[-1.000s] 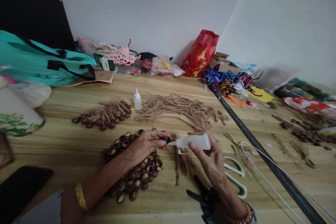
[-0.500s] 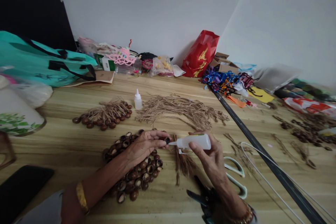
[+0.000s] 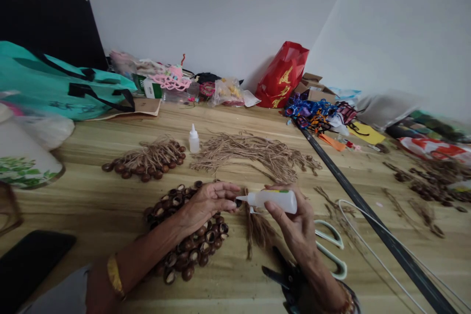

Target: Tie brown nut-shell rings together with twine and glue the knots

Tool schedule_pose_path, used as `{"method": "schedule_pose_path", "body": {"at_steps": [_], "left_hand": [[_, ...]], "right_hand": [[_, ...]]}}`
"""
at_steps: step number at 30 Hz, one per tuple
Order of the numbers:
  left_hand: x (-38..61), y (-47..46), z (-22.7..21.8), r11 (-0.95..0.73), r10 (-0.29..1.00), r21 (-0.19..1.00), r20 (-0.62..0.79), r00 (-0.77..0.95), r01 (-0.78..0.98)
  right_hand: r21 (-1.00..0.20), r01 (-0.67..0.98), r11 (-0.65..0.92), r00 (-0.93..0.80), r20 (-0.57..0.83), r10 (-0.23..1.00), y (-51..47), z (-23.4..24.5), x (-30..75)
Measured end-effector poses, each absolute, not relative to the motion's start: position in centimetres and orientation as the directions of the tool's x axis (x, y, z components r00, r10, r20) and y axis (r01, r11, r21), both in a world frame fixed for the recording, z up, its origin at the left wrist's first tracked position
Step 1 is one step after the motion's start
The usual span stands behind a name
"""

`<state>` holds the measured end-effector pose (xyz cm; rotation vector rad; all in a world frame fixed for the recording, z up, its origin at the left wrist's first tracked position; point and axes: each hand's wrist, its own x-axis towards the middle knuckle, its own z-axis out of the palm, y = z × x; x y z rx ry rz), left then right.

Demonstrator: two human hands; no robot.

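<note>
My left hand (image 3: 208, 201) pinches a small dark brown nut shell (image 3: 238, 202) between thumb and fingers, above a pile of brown nut shells (image 3: 187, 243) on the wooden table (image 3: 91, 206). My right hand (image 3: 296, 225) grips a white squeeze bottle of glue (image 3: 274, 199) lying sideways, its nozzle tip touching the held shell. A small bundle of jute twine pieces (image 3: 255, 228) lies on the table just below both hands.
A second small glue bottle (image 3: 193, 139) stands between a heap of shells with twine (image 3: 149, 159) and a spread of loose twine (image 3: 257, 154). Scissors (image 3: 331, 250) and black pliers (image 3: 285, 279) lie by my right wrist. Bags and craft clutter line the far wall.
Almost nothing has moved; both hands stay together with the nozzle held at the shell, shifted very slightly to the right.
</note>
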<state>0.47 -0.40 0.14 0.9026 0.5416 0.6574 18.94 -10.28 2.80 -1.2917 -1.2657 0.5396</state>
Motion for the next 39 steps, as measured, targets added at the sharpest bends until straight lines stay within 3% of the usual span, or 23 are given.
{"method": "schedule_pose_path", "body": {"at_steps": [32,39], "left_hand": [[0.5,-0.4,0.2,0.42,0.723,0.855,-0.114,0.681,-0.303],[0.4,-0.4,0.8,0.389,0.74,0.874,-0.108,0.663,-0.292]], "right_hand": [[-0.901,0.35,0.258,0.321,0.374,0.87,-10.2,3.1,19.2],[-0.956,0.237,0.171,0.503,0.271,0.821,-9.5,2.7,21.0]]}}
